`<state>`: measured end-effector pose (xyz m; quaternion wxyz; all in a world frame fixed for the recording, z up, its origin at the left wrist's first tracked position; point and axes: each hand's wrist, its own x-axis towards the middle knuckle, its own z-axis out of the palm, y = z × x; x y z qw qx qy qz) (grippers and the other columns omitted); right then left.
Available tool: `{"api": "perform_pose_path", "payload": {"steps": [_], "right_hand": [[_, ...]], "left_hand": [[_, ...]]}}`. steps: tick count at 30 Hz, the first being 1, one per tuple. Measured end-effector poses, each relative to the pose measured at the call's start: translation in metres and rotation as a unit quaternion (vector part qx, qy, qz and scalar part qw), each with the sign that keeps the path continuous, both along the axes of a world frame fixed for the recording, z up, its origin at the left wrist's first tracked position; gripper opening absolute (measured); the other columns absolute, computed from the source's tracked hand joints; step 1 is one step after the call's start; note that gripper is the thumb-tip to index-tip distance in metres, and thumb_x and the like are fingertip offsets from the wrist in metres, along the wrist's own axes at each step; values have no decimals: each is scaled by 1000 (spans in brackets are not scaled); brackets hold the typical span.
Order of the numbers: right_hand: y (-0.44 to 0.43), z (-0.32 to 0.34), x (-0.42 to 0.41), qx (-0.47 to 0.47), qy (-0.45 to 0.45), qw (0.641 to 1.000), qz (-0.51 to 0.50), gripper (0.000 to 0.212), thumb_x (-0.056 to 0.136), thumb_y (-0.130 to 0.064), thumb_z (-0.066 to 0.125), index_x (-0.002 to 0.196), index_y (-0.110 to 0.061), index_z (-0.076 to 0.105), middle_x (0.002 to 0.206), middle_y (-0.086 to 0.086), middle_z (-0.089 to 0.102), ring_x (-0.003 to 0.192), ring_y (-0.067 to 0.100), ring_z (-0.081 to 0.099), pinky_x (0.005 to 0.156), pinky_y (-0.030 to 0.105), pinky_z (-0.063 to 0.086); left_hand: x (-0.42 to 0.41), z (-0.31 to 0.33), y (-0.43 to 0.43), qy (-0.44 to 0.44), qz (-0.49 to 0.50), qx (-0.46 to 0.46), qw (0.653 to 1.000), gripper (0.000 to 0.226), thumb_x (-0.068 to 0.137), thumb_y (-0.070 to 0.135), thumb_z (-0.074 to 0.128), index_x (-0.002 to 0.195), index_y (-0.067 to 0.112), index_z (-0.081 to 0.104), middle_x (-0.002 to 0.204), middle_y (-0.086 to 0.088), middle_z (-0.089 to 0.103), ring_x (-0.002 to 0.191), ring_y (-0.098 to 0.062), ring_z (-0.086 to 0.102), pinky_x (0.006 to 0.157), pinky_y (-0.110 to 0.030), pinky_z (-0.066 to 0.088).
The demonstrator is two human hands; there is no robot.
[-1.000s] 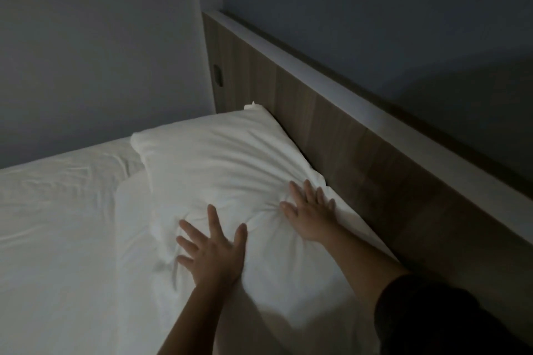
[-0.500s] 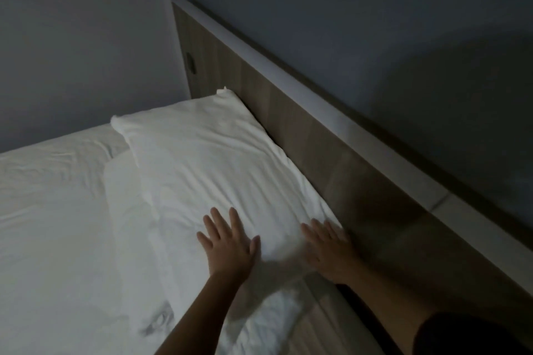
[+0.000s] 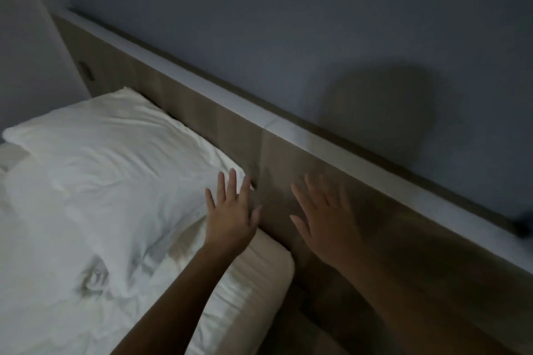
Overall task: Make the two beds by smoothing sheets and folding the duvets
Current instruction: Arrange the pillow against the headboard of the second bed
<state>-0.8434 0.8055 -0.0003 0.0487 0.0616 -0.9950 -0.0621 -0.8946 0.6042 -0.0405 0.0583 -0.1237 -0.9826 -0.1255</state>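
A white pillow lies at the head of the bed, its long side against the wooden headboard. My left hand is open, fingers spread, over the pillow's near right corner. My right hand is open and blurred, off the bed, in front of the headboard panel. Below the pillow the white sheet is wrinkled, with a grey mark on it. The mattress corner shows bare, beige, beside the headboard.
The headboard runs diagonally from upper left to lower right, topped by a pale ledge. A small dark socket sits in its far end. Grey walls rise behind. The room is dim.
Both hands have lifted off the pillow and shifted right. The right hand has left the bed and now hovers by the headboard. The view has swung right.
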Motion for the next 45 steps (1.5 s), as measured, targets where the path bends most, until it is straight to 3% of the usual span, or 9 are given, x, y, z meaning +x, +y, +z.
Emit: {"api": "perform_pose_path", "payload": {"steps": [5,10,15,21,25,31,36,39,45], "right_hand": [[60,24,159,-26,55,991,-117,63,97,-56,20,150,-25,30,156,11,32,144,34,29,112,61,25],[126,17,326,-34,28,959,-279,64,96,-57,18,151,-27,27,158,9,29,146,32,24,114,61,20],[181,11,472,-48,5,911,-411,70,92,-57,8,153,-27,22,161,7,21,149,31,13,116,60,13],[232,-11,603,-93,28,822,-561,70,91,-55,13,150,-23,34,156,11,32,146,34,23,113,61,19],[262,-34,674,-113,33,760,-639,72,91,-55,13,148,-20,38,153,13,37,142,38,31,109,64,26],[328,-66,776,-133,23,688,-713,85,82,-60,-10,155,-25,14,162,8,16,149,34,11,115,58,13],[406,-111,847,-180,1,617,-766,64,100,-52,21,156,-25,6,163,7,8,150,32,4,116,57,13],[461,-144,884,-216,-2,569,-793,65,101,-53,24,155,-27,1,164,5,2,150,31,0,116,58,15],[549,-218,942,-313,5,446,-838,72,98,-58,31,154,-32,-5,163,3,-8,149,35,-4,109,66,25]], "left_hand": [[115,34,83,33,-120,49,991,75,89,58,12,154,22,11,162,-8,1,148,-25,-11,117,-50,-2],[244,34,175,31,-263,62,962,64,94,53,23,147,18,27,156,-13,26,146,-31,18,114,-60,19],[352,33,253,21,-390,67,918,65,93,54,21,147,20,31,158,-8,23,147,-27,12,116,-58,17],[454,29,333,13,-512,12,859,75,87,58,7,150,22,26,161,-3,13,149,-22,-1,119,-54,7],[510,21,397,12,-574,-33,818,65,95,54,19,151,23,23,161,-4,13,149,-24,0,119,-54,6],[600,2,514,10,-643,-67,763,65,94,53,25,150,21,27,160,-7,16,149,-27,5,116,-57,6],[675,-36,631,-10,-691,-85,718,59,96,46,37,149,21,29,159,-8,19,148,-28,8,115,-58,5],[721,-64,711,-25,-712,-95,696,69,88,50,25,148,19,32,159,-7,20,148,-27,7,115,-58,3],[799,-154,852,-20,-748,-191,636,61,95,44,41,150,21,26,160,-4,14,149,-25,0,116,-59,4]]}}
